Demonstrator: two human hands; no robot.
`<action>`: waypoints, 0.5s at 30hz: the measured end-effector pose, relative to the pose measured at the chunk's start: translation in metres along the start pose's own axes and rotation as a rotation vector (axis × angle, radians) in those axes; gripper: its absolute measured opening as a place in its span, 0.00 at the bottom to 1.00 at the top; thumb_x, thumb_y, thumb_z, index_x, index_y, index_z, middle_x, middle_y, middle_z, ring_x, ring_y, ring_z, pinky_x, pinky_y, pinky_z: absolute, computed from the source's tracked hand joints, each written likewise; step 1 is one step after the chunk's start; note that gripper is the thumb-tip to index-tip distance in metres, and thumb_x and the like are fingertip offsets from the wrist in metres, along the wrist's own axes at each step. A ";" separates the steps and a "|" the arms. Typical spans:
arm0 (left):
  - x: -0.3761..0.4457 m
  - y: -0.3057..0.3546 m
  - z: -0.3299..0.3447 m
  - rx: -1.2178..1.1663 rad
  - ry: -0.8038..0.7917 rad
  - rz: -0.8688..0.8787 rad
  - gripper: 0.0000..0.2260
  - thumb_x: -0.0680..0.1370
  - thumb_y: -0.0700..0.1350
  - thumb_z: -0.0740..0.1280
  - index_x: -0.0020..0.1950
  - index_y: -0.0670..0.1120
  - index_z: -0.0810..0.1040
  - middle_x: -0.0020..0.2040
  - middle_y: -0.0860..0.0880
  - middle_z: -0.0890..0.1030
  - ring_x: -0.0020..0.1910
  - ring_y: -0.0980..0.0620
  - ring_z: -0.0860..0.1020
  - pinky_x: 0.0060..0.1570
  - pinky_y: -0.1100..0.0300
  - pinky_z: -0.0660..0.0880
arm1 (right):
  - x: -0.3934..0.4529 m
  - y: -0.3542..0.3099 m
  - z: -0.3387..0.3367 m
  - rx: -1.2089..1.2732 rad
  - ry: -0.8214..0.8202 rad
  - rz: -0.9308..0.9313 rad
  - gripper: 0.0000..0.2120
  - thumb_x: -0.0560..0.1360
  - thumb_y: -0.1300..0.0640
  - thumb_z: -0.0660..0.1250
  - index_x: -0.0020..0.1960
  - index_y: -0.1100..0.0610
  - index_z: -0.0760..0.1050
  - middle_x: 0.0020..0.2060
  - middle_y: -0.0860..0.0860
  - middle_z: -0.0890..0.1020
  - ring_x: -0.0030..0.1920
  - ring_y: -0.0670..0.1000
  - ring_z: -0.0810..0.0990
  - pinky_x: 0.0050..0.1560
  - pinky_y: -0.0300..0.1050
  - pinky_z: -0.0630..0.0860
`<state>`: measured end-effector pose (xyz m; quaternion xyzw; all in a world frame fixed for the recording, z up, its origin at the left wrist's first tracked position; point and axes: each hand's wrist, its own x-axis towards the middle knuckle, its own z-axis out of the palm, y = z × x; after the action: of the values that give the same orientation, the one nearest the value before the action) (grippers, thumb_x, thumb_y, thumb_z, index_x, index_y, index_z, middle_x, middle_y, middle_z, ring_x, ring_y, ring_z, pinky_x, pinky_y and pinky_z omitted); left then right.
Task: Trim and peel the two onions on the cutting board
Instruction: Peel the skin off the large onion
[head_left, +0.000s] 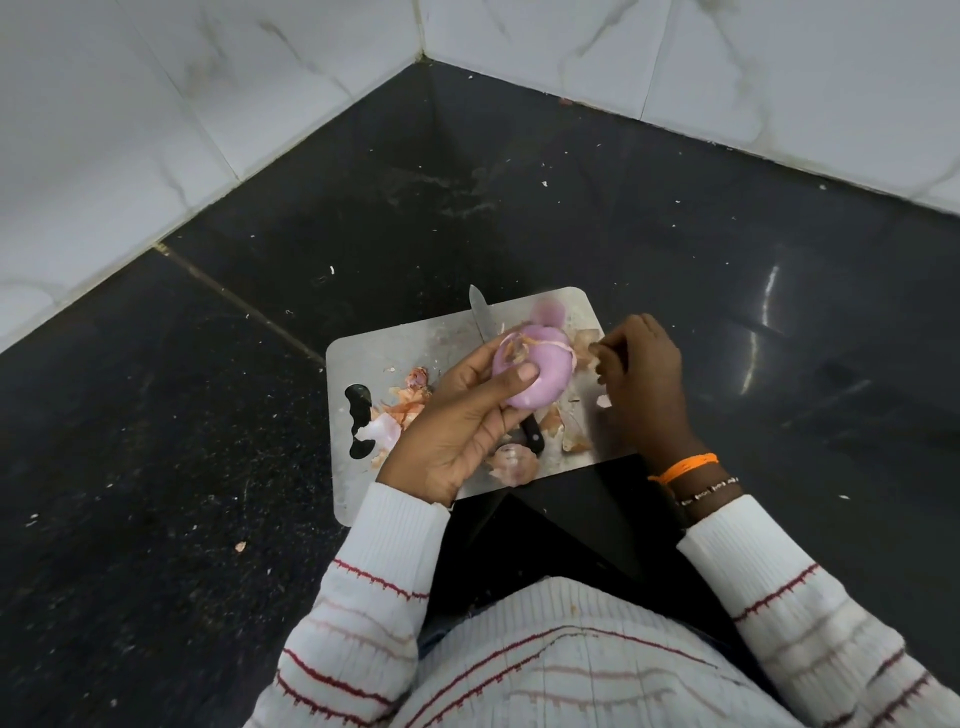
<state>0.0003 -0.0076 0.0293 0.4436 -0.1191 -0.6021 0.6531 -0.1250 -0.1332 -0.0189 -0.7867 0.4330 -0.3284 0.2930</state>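
While the last strips of skin are being pulled away, the onion is best kept steady in the left hand, whose fingers are curled round it with the thumb pressed on its front, so that it is held just above the cutting board. Loose skins are seen at the board's left part, near its handle hole. A knife is laid across the board beneath the onion, its blade pointing away; it should be left there until peeling is finished. The onion appears smooth, pale purple and nearly bare, with a thin strand clinging near its cut end. A second, blurred purple onion is glimpsed behind it. To the right, a scrap of skin appears pinched in the curled fingers of the right hand, though the grip is not clearly shown.
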 end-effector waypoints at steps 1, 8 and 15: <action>0.000 0.001 0.000 -0.007 0.003 -0.004 0.23 0.68 0.38 0.68 0.63 0.42 0.74 0.60 0.43 0.80 0.56 0.50 0.80 0.53 0.60 0.78 | -0.001 0.000 -0.001 0.088 -0.040 0.032 0.07 0.73 0.69 0.66 0.40 0.59 0.73 0.40 0.54 0.76 0.39 0.56 0.79 0.41 0.51 0.77; 0.007 -0.005 -0.007 -0.092 0.160 -0.028 0.24 0.71 0.38 0.67 0.67 0.38 0.71 0.65 0.38 0.75 0.62 0.43 0.76 0.52 0.56 0.78 | -0.006 -0.031 -0.011 0.682 -0.273 0.360 0.04 0.76 0.60 0.65 0.44 0.58 0.78 0.39 0.55 0.83 0.39 0.51 0.83 0.41 0.43 0.81; 0.008 -0.007 -0.005 -0.041 0.177 -0.020 0.19 0.76 0.36 0.64 0.67 0.37 0.71 0.64 0.38 0.75 0.60 0.43 0.78 0.53 0.55 0.79 | -0.012 -0.036 -0.009 0.858 -0.362 0.425 0.08 0.70 0.67 0.71 0.49 0.62 0.80 0.36 0.49 0.85 0.39 0.45 0.84 0.38 0.34 0.79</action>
<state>0.0008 -0.0119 0.0178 0.4826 -0.0443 -0.5693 0.6641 -0.1192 -0.1082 0.0105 -0.5345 0.3519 -0.2684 0.7200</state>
